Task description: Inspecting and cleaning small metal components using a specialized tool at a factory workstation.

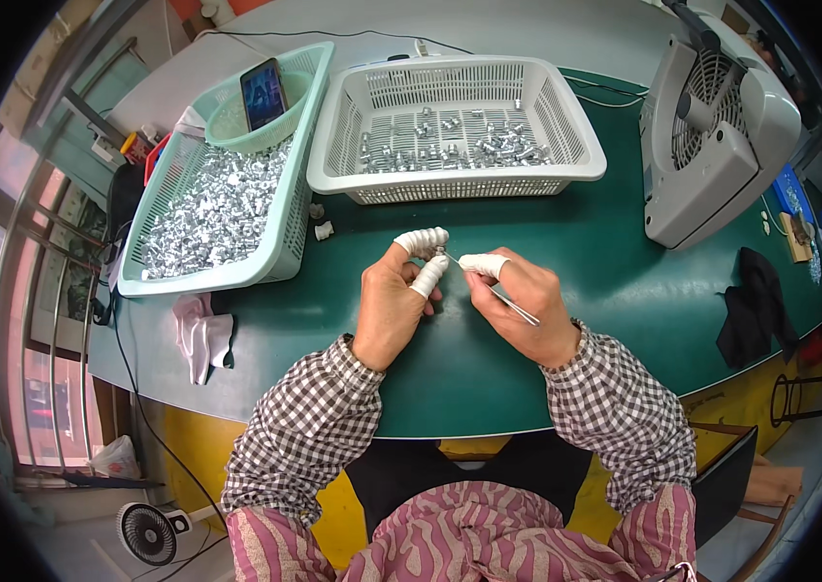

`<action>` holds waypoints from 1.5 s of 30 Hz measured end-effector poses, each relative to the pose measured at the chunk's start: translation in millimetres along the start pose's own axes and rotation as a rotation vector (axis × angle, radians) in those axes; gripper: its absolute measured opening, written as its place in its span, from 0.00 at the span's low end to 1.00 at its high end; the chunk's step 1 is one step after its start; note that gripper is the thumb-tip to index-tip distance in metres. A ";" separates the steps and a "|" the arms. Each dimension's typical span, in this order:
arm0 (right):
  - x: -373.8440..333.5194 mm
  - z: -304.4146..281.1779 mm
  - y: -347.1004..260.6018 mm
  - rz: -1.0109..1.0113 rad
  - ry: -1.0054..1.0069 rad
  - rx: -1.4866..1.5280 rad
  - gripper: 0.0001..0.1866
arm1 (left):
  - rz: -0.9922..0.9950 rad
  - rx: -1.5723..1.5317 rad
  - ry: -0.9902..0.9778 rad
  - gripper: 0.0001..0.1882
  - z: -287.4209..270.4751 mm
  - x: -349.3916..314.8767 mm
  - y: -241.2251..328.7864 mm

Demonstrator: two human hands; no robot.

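Note:
My left hand (394, 303) is closed, its thumb and forefinger wrapped in white tape and pinching a small metal part (441, 251) between their tips. Most of that part is hidden by the fingers. My right hand (535, 308) grips a pair of thin metal tweezers (520, 308), whose tip points at the part. White tape also covers fingers of this hand. Beyond my hands stands a white basket (450, 187) with loose silvery parts scattered on its bottom. At the left, a mint-green basket (287, 228) is heaped with many similar silvery parts (217, 213).
A small green bowl-shaped basket (234, 140) with a phone (263, 94) leans in the mint basket. Small white pieces (324, 231) lie beside it. A pale cloth (203, 335) lies left, a black cloth (758, 308) right. A grey fan-like machine (712, 145) stands on the green table (460, 388).

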State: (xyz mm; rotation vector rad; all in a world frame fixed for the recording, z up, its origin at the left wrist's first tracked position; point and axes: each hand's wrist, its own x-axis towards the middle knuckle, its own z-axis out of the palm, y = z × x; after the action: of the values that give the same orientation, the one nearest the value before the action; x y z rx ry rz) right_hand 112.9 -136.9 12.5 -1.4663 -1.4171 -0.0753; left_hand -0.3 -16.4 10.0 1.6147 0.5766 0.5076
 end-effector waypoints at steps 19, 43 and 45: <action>-1.5 -2.0 1.1 0.127 -0.254 0.078 0.07 | -0.305 -0.779 -0.259 0.20 -7.7 0.0 2.2; 12.3 -1.2 -21.3 0.635 -0.226 0.772 0.12 | -0.265 -0.846 -0.349 0.20 -7.1 -3.2 4.5; 10.8 -6.6 -18.4 0.607 -0.280 0.660 0.12 | -0.295 -0.822 -0.384 0.19 -8.3 -2.9 3.0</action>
State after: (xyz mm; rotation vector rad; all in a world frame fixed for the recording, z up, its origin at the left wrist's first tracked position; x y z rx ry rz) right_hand 106.0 -138.5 33.6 -1.2966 -0.9990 0.9205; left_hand -7.6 -12.1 14.0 0.7891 0.2472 0.1581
